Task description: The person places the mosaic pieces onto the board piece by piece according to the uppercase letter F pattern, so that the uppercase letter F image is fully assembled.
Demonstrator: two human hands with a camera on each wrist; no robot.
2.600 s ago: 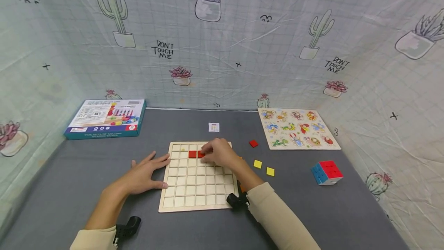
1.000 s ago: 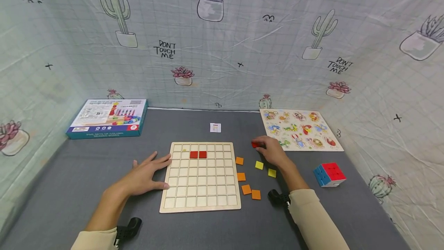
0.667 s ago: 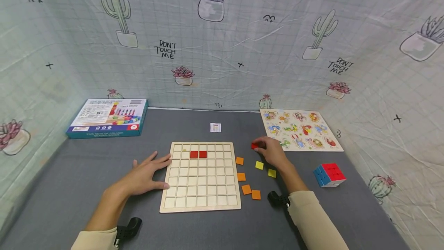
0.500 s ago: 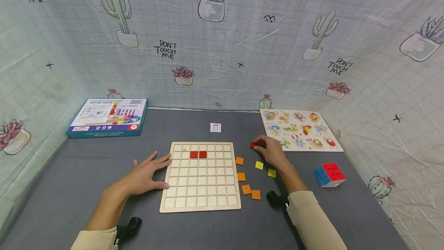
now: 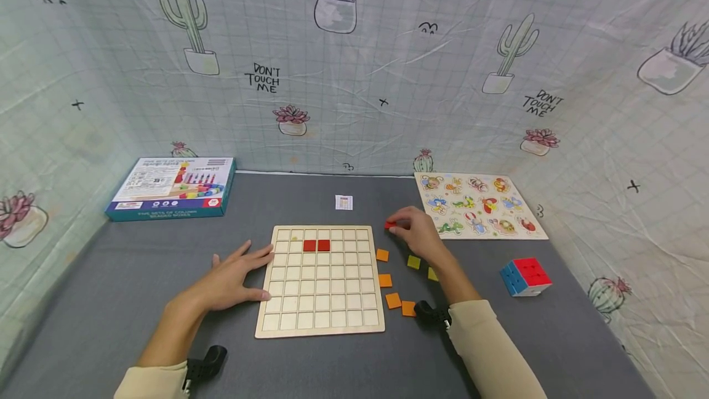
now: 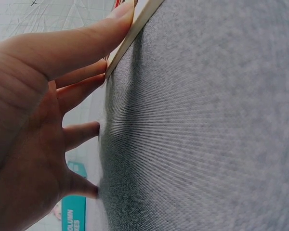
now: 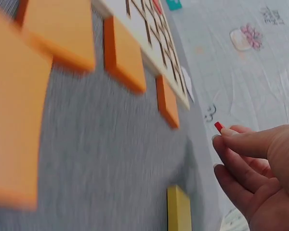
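A wooden grid board (image 5: pixel 319 331) lies on the grey table, with two red square tiles (image 5: pixel 317 245) side by side in its second row. My left hand (image 5: pixel 229 279) rests with spread fingers at the board's left edge; in the left wrist view the thumb (image 6: pixel 86 45) touches the rim and other fingertips press on the cloth. Between thumb and fingers my right hand (image 5: pixel 415 231) pinches a red tile (image 5: pixel 390 225), to the right of the board's far corner. The right wrist view shows this red tile (image 7: pixel 218 126) at the fingertips, raised over the table.
Several orange tiles (image 5: pixel 385 280) lie along the board's right edge. Yellow tiles (image 5: pixel 413 262) sit under the right forearm. Further out are a sticker-like insect puzzle board (image 5: pixel 479 205), a puzzle cube (image 5: pixel 526 277), a small printed card (image 5: pixel 344 202) and a flat box (image 5: pixel 172 189) at back left.
From the board my right hand went right to the loose red tile, picked it up and now carries it back leftward. The left hand has stayed at the board's edge.
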